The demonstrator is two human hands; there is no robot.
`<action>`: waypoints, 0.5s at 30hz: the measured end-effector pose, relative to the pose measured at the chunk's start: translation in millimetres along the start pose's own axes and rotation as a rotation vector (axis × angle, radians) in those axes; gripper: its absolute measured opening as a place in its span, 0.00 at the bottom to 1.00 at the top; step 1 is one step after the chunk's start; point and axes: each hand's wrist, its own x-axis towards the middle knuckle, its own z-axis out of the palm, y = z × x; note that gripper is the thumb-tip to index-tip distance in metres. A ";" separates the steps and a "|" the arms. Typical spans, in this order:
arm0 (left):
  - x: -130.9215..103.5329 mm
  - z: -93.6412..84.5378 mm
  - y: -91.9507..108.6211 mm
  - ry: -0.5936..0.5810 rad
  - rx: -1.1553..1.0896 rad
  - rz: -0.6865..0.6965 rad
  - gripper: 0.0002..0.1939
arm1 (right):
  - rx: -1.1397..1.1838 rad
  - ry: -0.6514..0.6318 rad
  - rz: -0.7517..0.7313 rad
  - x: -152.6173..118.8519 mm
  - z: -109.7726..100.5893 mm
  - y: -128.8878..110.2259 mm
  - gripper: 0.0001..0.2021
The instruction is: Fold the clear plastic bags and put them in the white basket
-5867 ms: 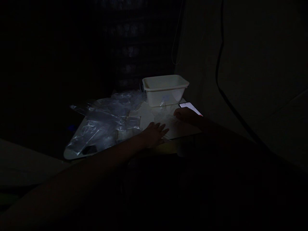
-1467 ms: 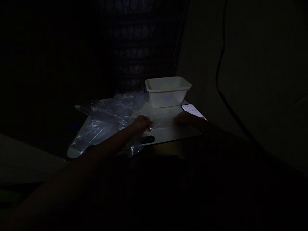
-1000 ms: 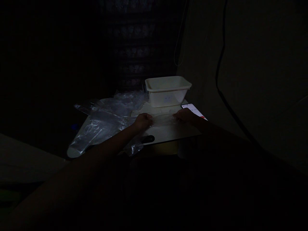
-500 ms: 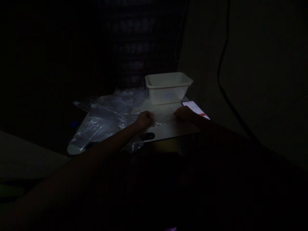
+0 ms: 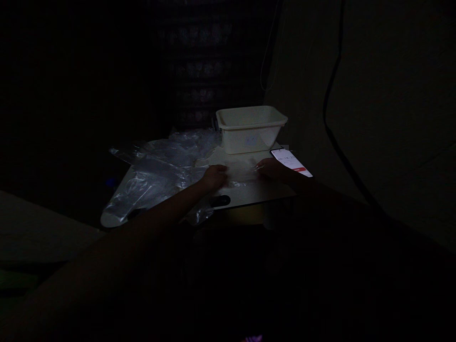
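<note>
A clear plastic bag (image 5: 242, 172) lies over the white table (image 5: 249, 194), stretched between my two hands. My left hand (image 5: 214, 176) is closed on its left side, and my right hand (image 5: 269, 168) pinches its right side. Many crumpled clear plastic bags (image 5: 153, 178) cover the left part of the table, reaching close to my left hand. Just behind my hands stands a white rectangular tub (image 5: 251, 130). Its bottom is hidden from view. Dim light blurs the fingertips.
A lit phone (image 5: 292, 162) lies on the table's right side, partly behind my right forearm. A dark cable (image 5: 331, 128) runs down the wall at the right. Dark slots (image 5: 221, 201) show near the table's front edge.
My right hand's fingers have shifted slightly on the bag, and plastic now shows more clearly at its fingertips. My left hand has hardly moved.
</note>
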 end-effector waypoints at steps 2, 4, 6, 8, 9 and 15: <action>1.4 0.0 -2.3 0.008 0.005 0.012 0.20 | -0.027 0.002 0.013 0.2 -0.4 -0.8 0.06; 3.3 0.1 -5.1 0.017 0.018 0.021 0.20 | -0.056 -0.012 0.041 1.0 -0.4 -1.0 0.06; 5.0 0.3 -7.5 0.021 0.027 0.029 0.20 | -0.068 -0.038 0.061 2.5 -0.2 -0.1 0.08; 6.3 0.7 -8.9 0.021 0.035 0.034 0.20 | -0.062 -0.055 0.065 4.2 0.2 1.7 0.09; 6.8 1.0 -9.3 0.019 0.038 0.038 0.20 | -0.059 -0.060 0.061 5.1 0.5 2.5 0.09; 10.0 1.8 -12.8 0.019 0.072 0.063 0.20 | -0.094 -0.005 0.029 3.7 0.7 1.8 0.11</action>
